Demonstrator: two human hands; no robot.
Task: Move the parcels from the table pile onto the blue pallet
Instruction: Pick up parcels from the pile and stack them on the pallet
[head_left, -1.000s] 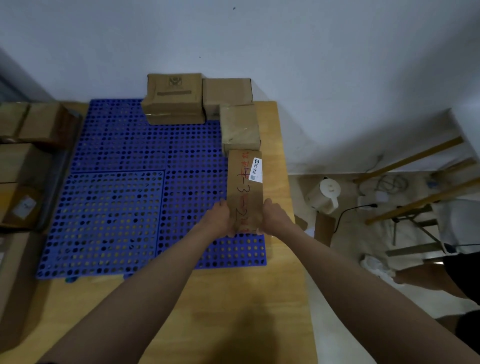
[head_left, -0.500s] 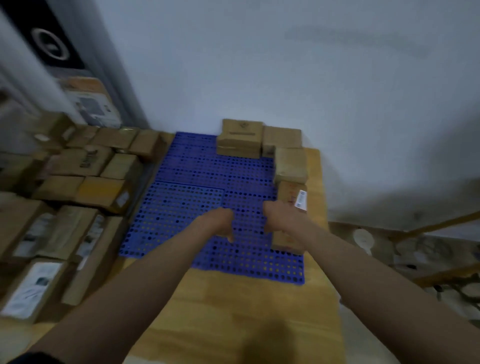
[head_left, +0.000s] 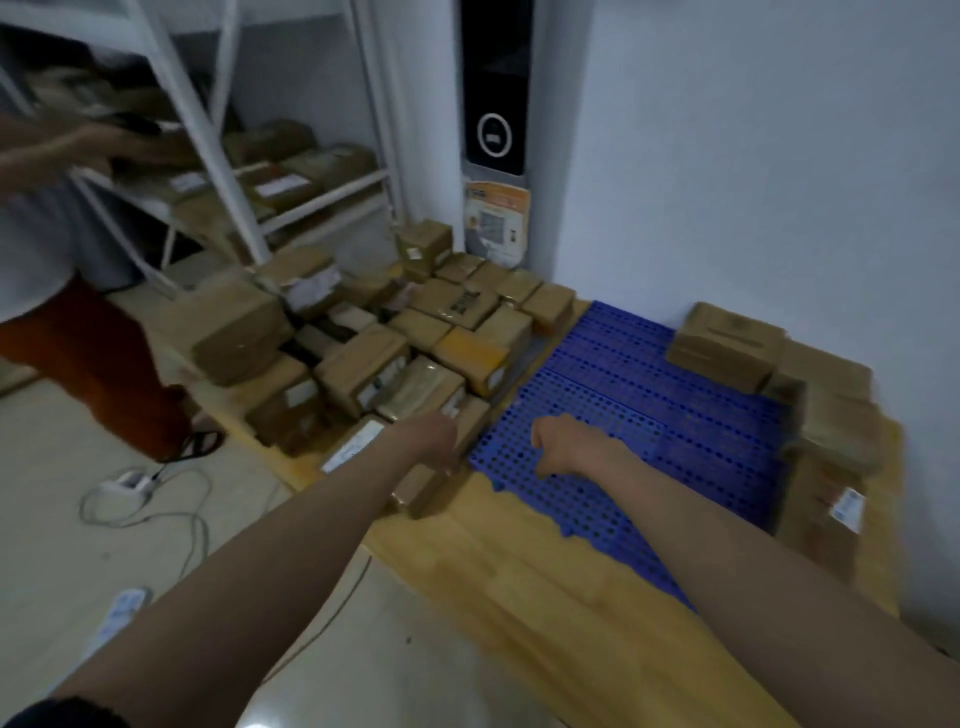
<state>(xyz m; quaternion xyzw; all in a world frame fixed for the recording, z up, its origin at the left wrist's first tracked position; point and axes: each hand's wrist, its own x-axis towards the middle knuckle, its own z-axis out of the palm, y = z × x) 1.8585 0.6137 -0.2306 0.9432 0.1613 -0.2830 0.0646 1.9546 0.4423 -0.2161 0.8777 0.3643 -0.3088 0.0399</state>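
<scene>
Both hands have swung from the pallet's right edge toward the pile (head_left: 395, 358) at centre left. Left hand (head_left: 434, 439) reaches a near parcel (head_left: 431, 480), grip unclear; right hand (head_left: 558, 441), loosely curled, empty, hovers over the pallet (head_left: 649, 415). Risk: tugging a low parcel may topple the pile off the desk (head_left: 519, 571).

Head view, single camera. Worn at head height, above the near edge of the table (head_left: 519, 587), facing forward and down, turned toward the left. Wide angle: edges bend, picture blurred. Both forearms enter from the bottom corners; left hand (head_left: 434, 439) and right hand (head_left: 558, 447) sit near mid-frame, close to the lens. In frame: pile (head_left: 384, 353) centre-left, pallet (head_left: 644, 415) centre-right, wall (head_left: 753, 156) behind, floor (head_left: 104, 519) and shelving (head_left: 218, 156) at left. No second view.
</scene>
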